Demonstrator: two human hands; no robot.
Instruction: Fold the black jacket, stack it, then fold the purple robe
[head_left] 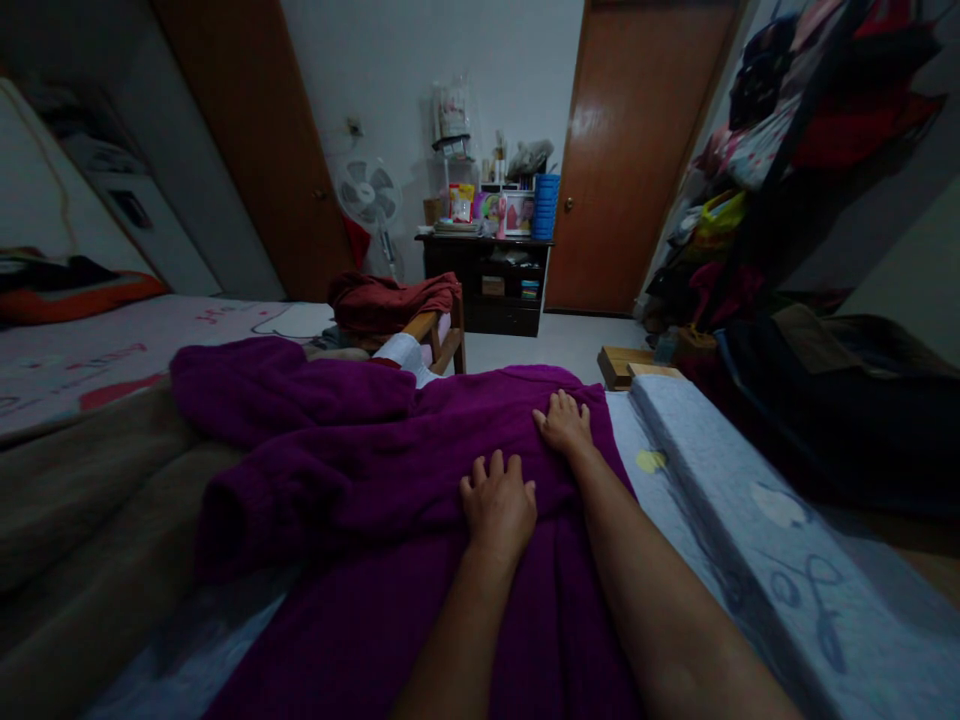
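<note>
A purple fleece garment (360, 490) with a long sleeve and a gathered cuff lies spread over the bed in front of me. My left hand (499, 505) rests palm down near its middle, fingers spread on the cloth. Farther up and to the right, my right hand (565, 422) lies on the fabric close to the garment's far right edge, its fingers apart too. Neither hand grips the cloth. Part of the garment's near end runs out of view below my forearms.
Left of the garment lies a brown blanket (90, 500). A folded light-blue mattress (750, 510) borders the right side. Reddish cloth (397, 305) hangs on a wooden bed rail. Beyond are a fan (371, 195), a dark cabinet (480, 305) and a brown door (637, 170).
</note>
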